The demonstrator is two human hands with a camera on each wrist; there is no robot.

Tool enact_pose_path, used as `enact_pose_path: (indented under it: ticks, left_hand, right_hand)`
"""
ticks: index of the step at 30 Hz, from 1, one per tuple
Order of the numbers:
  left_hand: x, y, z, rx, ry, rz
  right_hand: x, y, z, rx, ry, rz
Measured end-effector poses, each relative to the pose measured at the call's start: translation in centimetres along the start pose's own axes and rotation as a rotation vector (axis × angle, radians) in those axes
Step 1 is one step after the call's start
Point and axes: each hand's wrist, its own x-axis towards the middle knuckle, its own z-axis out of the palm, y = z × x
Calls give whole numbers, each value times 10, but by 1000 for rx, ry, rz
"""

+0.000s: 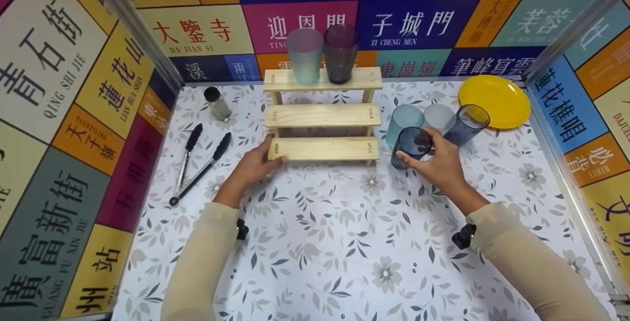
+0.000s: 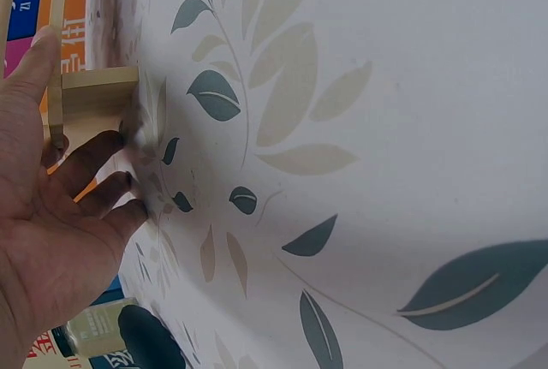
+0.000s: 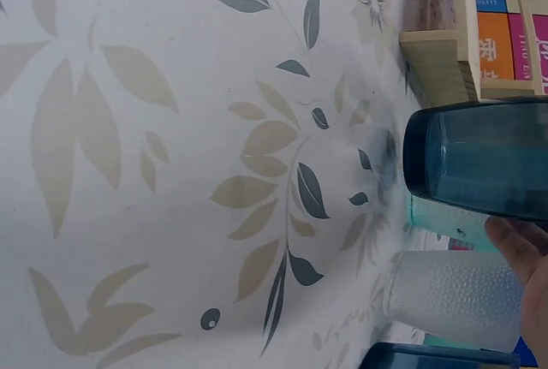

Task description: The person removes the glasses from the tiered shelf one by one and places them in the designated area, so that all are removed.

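Fingers, right hand (image 1: 443, 161): curled round dark-blue cup (image 1: 412, 140). Left hand (image 1: 253, 166): pinching wooden stand (image 1: 325, 148). Advisable: dark-blue cup upright, clear of teal cup (image 1: 401, 118); wooden stand steady.

Dark blue cup (image 1: 411, 148) in right fingers (image 1: 436, 138)

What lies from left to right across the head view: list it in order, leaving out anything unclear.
Black-handled tongs → left hand → wooden rack → blue cup held by the right hand → frosted white cup → second blue cup → yellow plate.
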Motion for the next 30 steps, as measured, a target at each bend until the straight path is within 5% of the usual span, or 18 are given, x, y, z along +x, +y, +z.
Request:
enact_pose_path:
  ticks: [30]
  left_hand:
    - [-2, 1, -1, -17, 1, 1]
  right_hand:
    - [-2, 5, 13, 17, -42, 117]
